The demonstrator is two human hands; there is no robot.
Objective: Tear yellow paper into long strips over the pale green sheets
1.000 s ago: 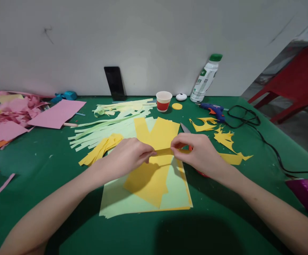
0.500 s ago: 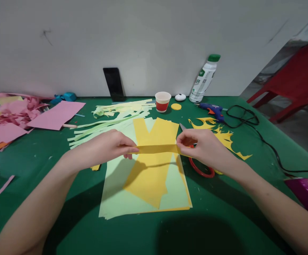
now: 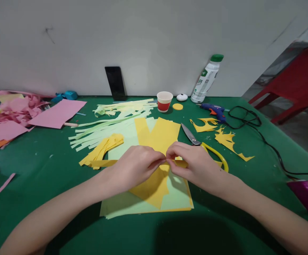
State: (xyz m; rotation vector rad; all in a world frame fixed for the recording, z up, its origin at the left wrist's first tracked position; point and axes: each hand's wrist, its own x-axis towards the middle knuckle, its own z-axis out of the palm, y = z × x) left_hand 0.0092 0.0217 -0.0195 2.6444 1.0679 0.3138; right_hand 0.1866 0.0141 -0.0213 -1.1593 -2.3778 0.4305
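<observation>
Both hands pinch a long yellow paper strip (image 3: 103,163) near its middle. My left hand (image 3: 140,164) and my right hand (image 3: 189,164) meet at the fingertips, and the strip's ends stick out past both hands. Beneath them, yellow paper pieces (image 3: 167,132) lie on a stack of light green sheets (image 3: 122,205). Folded yellow strips (image 3: 103,148) are piled left of my left hand. Scissors (image 3: 190,134) rest just behind my right hand, which partly hides their handles.
Light green strips (image 3: 87,136) and a paper cup (image 3: 164,102) stand farther back. A glue gun (image 3: 213,110) with a black cord, yellow scraps (image 3: 228,140) and a bottle (image 3: 207,79) are at the right. Pink paper (image 3: 58,113) lies left; a phone (image 3: 115,83) leans on the wall.
My hands have come together from the ends of the strip to its middle and sit slightly lower. The folded strips at left and the scissors are now more exposed.
</observation>
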